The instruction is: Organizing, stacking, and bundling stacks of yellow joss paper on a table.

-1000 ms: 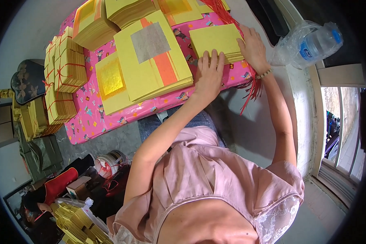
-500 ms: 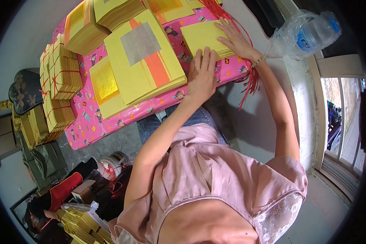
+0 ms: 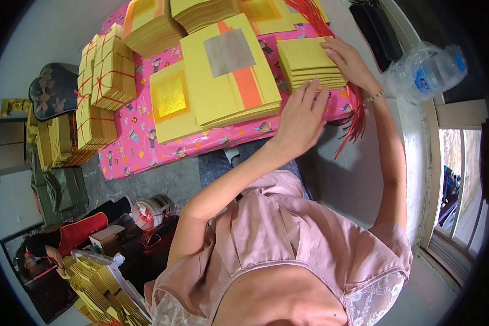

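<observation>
A small stack of folded yellow paper (image 3: 304, 54) lies at the right of the pink table. My left hand (image 3: 300, 122) is at its near edge, palm down, fingers stretched out and fingertips against the folded layers. From the right, my right hand (image 3: 352, 64) rests over the stack's right edge with fingers extended, thumb side toward the top. Neither hand grips anything. Left of the stack is a pile of larger yellow sheets (image 3: 201, 92) bearing a silver-grey square (image 3: 231, 52) and an orange strip. A sheet with a gold foil square (image 3: 169, 101) sticks out from under it.
Red strings (image 3: 353, 122) hang off the table beside my right wrist. Tied yellow paper bundles (image 3: 113, 81) stand at the left, thick stacks (image 3: 155, 32) at the back. A wrapped plastic bottle (image 3: 437, 76) is by the window. Another person (image 3: 84, 228) handles yellow bundles (image 3: 95, 280) at lower left.
The whole view has shifted. My left hand has slid rightward from the small stack's near left corner along its near edge. My right hand has moved from its top toward its right edge.
</observation>
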`<state>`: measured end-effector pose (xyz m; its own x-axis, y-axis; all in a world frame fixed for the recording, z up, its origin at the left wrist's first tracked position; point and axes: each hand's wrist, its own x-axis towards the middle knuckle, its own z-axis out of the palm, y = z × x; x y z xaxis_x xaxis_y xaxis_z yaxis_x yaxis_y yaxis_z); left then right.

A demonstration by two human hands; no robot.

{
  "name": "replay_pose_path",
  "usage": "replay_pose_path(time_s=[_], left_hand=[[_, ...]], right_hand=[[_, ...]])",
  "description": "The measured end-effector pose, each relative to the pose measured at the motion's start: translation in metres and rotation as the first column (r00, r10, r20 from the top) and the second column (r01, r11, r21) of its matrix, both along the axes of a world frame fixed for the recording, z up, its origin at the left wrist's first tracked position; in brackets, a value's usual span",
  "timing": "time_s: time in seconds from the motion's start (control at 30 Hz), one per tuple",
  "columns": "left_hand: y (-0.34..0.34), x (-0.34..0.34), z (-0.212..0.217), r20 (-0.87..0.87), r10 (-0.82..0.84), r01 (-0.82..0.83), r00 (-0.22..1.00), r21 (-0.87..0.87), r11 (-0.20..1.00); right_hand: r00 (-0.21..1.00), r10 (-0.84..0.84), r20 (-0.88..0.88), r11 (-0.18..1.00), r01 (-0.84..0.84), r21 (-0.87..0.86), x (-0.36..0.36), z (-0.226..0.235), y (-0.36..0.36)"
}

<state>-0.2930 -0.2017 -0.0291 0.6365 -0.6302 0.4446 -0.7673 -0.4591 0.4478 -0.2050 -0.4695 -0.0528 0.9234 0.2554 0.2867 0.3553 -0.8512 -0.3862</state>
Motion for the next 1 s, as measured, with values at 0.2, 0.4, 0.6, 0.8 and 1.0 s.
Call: replay_pose_path(time_s=[0.2, 0.4, 0.6, 0.8, 1.0], left_hand=[[0.069, -0.012, 0.040, -0.034, 0.040, -0.047, 0.999, -0.230, 0.972], [0.130, 0.009, 0.036, 0.078, 0.264, -0.253, 0.961, -0.131, 0.959], [0.147, 0.020, 0.025, 0.046, 0.278, -0.272, 0.959, -0.103, 0.957], [0.150, 0.024, 0.026, -0.039, 0.263, -0.265, 0.964, -0.179, 0.947], [0.150, 0.025, 0.027, -0.059, 0.270, -0.277, 0.961, -0.185, 0.943]], right_hand=[[0.987, 0.160, 0.015, 0.968, -0.159, 0.191, -0.031, 0.075, 0.082], [0.902, 0.426, 0.073, 0.897, -0.431, 0.096, -0.051, 0.084, 0.143], [0.884, 0.453, 0.116, 0.891, -0.452, -0.038, -0.048, 0.071, 0.155], [0.899, 0.424, 0.106, 0.899, -0.432, 0.066, -0.046, 0.073, 0.158], [0.901, 0.433, 0.034, 0.895, -0.434, 0.101, -0.045, 0.078, 0.158]])
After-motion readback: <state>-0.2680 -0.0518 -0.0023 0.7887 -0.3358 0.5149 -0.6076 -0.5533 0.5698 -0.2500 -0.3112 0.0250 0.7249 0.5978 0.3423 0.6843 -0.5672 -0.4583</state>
